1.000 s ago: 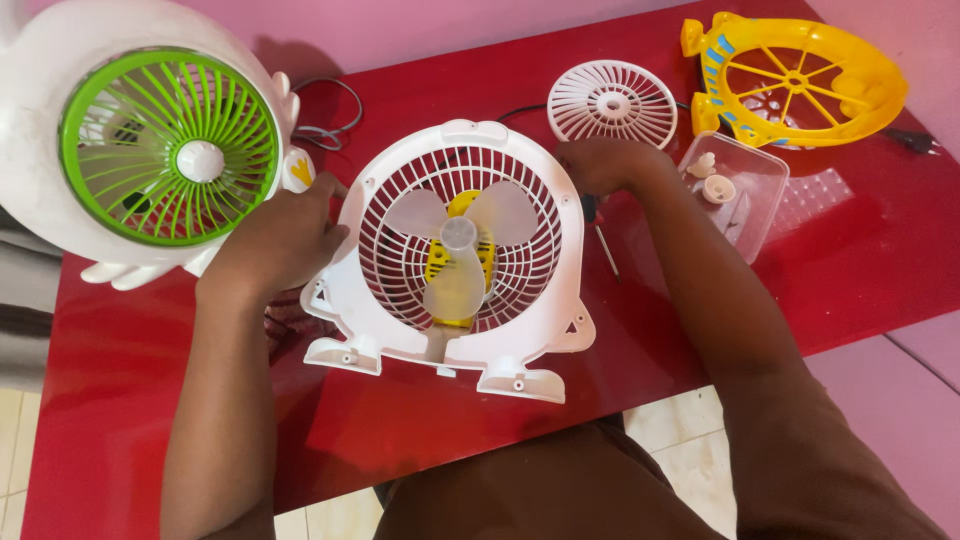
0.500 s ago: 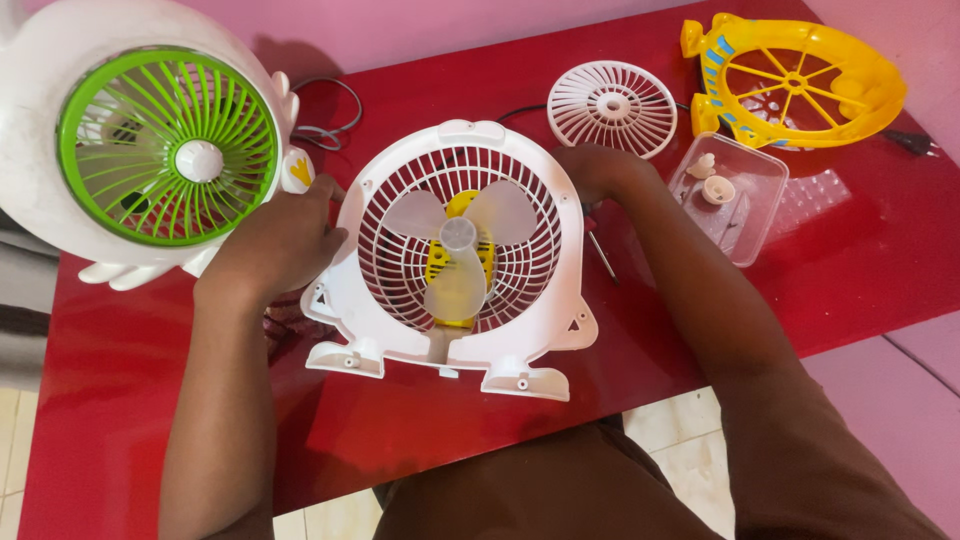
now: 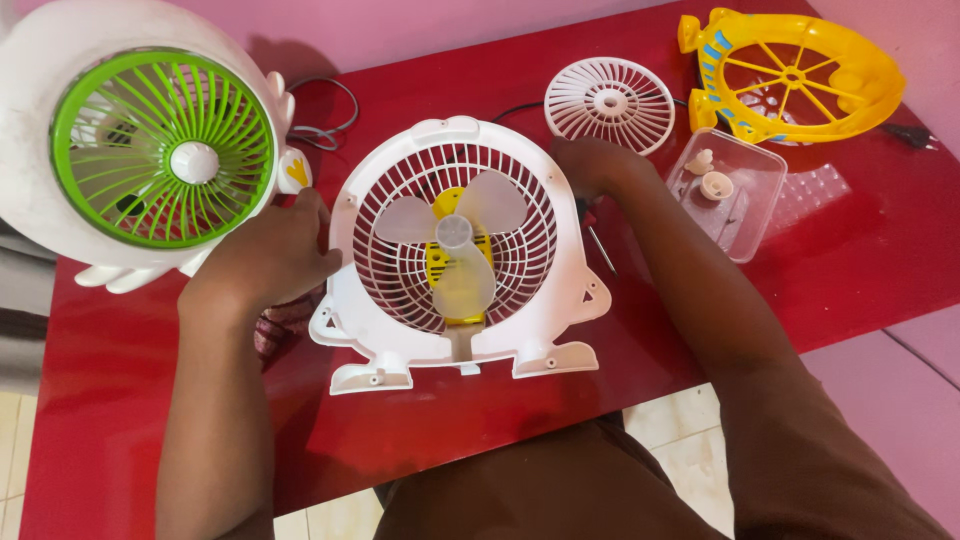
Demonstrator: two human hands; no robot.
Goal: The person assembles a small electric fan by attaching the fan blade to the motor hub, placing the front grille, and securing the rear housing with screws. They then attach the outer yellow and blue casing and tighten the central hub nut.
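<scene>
Red table (image 3: 120,400) — glossy, fills most of the view, pink wall behind its far edge.

Far left: large white fan with green grille (image 3: 150,150), round white hub at the centre, standing on the table and facing up toward the camera.

Centre, near edge: white fan housing (image 3: 455,250), tilted back on its two feet, grille toward the camera. Translucent blades and a yellow motor part show through the bars. It stands between the two hands.

Far right corner: yellow fan shell (image 3: 800,75), open spokes, lying flat, a black plug just past it.

Left hand (image 3: 265,255) — fingers curled loosely against the left rim of the white fan housing, palm resting by its side; it steadies the housing rather than wrapping it.

Right hand (image 3: 590,165) — at the housing's upper right edge, fingers bent behind the rim and mostly hidden; cannot tell how far they close or whether they grip anything.

White round grille (image 3: 610,103) lies flat just beyond the right hand, near the yellow shell.

Clear plastic tray (image 3: 730,190), right of the forearm, holds a couple of small white parts.

Screwdriver (image 3: 598,240) — thin shaft, red at the handle end, lying on the table just under the right wrist.

Grey cord (image 3: 325,135) coiled between the two fans.
</scene>
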